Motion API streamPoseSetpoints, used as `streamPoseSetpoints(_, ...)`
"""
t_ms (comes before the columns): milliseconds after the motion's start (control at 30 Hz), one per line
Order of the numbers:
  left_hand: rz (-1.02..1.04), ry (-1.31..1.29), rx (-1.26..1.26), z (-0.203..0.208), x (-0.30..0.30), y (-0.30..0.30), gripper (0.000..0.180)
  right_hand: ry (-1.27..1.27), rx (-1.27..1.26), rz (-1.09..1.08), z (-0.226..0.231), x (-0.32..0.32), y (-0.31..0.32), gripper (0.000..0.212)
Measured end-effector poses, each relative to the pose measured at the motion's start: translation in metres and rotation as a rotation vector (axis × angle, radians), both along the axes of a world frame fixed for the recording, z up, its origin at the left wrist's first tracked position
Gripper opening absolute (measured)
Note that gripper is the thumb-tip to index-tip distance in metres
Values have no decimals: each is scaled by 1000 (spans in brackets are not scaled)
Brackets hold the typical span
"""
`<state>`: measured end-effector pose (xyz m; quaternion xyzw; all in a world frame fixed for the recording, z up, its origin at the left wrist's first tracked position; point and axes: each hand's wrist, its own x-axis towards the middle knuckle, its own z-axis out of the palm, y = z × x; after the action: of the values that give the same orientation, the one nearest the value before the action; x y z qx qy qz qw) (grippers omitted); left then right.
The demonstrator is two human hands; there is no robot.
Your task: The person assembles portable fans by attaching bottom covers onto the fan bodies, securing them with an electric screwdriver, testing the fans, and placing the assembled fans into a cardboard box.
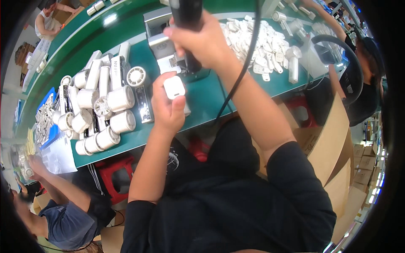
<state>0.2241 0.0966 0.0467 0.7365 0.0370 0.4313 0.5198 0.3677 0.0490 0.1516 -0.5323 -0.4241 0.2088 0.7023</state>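
My left hand point(165, 105) is closed around a white plastic part point(174, 87) whose rounded-square face, with a small dark slot, points up. Fingers cover the rest of it. Just beyond, my right hand point(206, 44) grips a thick black electric screwdriver point(187, 17), held upright over a grey metal screw feeder point(162, 46). The hand and tool hide the screwdriver's tip. Left of my left hand, one white handheld fan point(137, 76) lies with its round grille up and a circuit strip showing along its handle.
A pile of white handheld fans point(101, 101) covers the left of the green table point(206, 99). Flat white plastic pieces point(257, 44) are heaped at the right. A black cable point(249, 63) hangs past my right arm. Cardboard boxes point(333, 139) stand at my right; co-workers sit both sides.
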Motion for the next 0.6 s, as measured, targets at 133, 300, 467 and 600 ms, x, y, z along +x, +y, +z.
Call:
streamPoseSetpoints(133,66,-8,8,-5,3,-1,67,167,216,20,7,-2,-16,20)
streamPoseSetpoints(300,-12,54,-61,-2,2,-3,55,251,371,80,86,-30,-37,18)
streamPoseSetpoints(467,11,97,-66,-1,3,-5,51,266,351,146,91,-38,-32,18)
streamPoseSetpoints(600,12,130,-42,4,2,-6,50,239,318,126,88,-39,-29,20)
